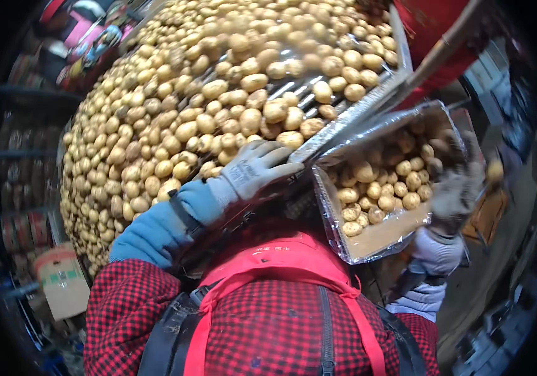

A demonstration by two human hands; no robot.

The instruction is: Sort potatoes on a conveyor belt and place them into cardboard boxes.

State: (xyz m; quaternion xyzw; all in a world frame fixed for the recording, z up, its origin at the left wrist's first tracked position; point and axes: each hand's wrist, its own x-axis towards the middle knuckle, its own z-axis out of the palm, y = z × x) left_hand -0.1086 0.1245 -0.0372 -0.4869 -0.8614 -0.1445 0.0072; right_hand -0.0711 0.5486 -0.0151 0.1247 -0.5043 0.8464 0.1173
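A large heap of potatoes (pixel 155 117) covers a roller table in front of me. My left hand (pixel 261 164), in a grey-white work glove, rests at the table's near edge beside the potatoes, fingers apart, nothing seen in it. To the right stands a cardboard box (pixel 400 225) lined with clear plastic, partly filled with potatoes (pixel 390 188). My right hand (pixel 456 188), in a dirty glove, is blurred over the box's right side; whether it holds anything cannot be told. A blurred potato (pixel 494 171) shows just right of this hand, apparently in the air.
A metal rail (pixel 353 113) edges the table beside the box. Someone in red (pixel 437 28) stands at the upper right. Another person in colourful clothing is at the upper left. A closed carton (pixel 64 282) sits at the lower left, near shelving with goods. An orange-brown crate (pixel 487 216) lies right of the box.
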